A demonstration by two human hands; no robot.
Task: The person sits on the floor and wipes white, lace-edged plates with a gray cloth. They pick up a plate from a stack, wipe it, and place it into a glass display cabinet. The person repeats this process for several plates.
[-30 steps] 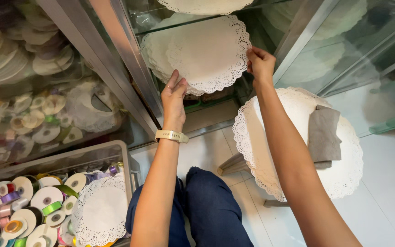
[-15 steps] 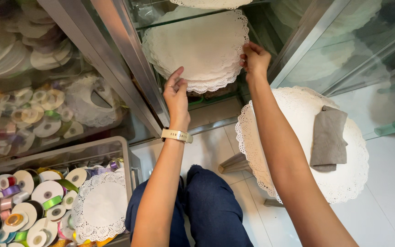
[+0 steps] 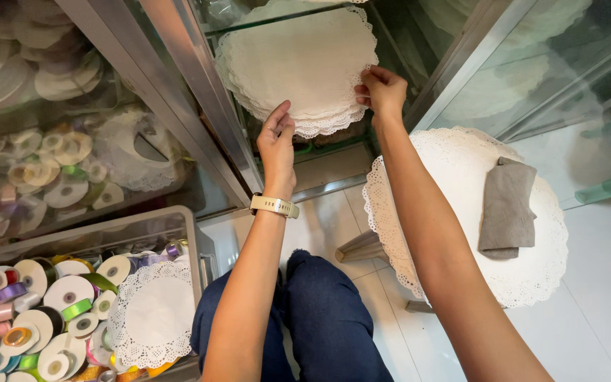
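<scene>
Inside the glass cabinet, on its shelf: I have both hands at the near edge of a stack of white lace doilies (image 3: pixel 298 64).

My right hand (image 3: pixel 383 90) is the closer grip, its fingers pressed together and pinching the scalloped rim at the stack's right side. My left hand (image 3: pixel 277 138) sits just below the lower-left rim, fingers loosely spread and touching the edge, not closed on anything I can see. The stack is round, so it has no long axis; it lies straight ahead of and above both hands. The metal cabinet frame (image 3: pixel 199 92) runs just left of my left hand and crowds that side. To my right, near my forearm, a doily-covered stool (image 3: pixel 461 177) carries a folded grey cloth (image 3: pixel 507 209). At lower left, well apart, a bin of ribbon spools (image 3: pixel 44 304) holds one smaller doily (image 3: pixel 153 311).
</scene>
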